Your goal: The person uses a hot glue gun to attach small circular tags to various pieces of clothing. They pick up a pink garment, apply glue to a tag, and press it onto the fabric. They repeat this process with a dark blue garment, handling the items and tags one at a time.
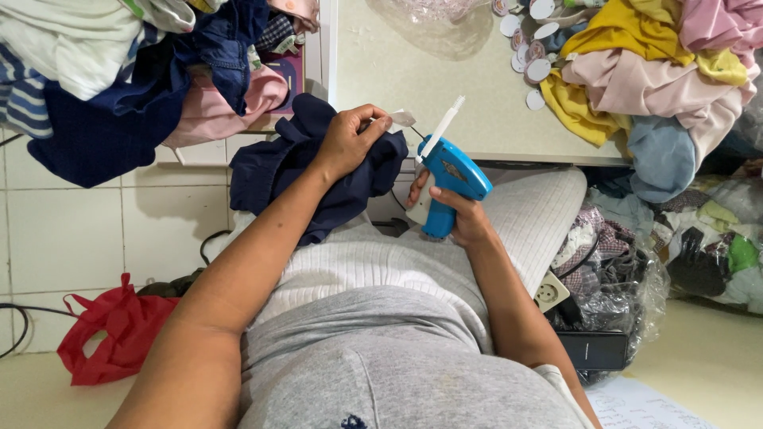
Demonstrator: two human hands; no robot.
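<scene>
Garment workroom, heaped clothes [636, 71], paper tags [534, 48], tagging gun [449, 179]

Navy garment [318, 171], blue tagging gun [450, 179]

Single head-worn view, looking down over wearer's own torso and lap, close to both hands. Picture turned sideways: table [477, 119] edge runs upright, tiled floor [71, 230] at left. Clothes heaps fill upper corners. No second view to overlap.

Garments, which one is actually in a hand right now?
The dark navy garment, gripped by the left hand beside the blue tagging gun; the pink, yellow and striped clothes lie untouched in heaps.
</scene>
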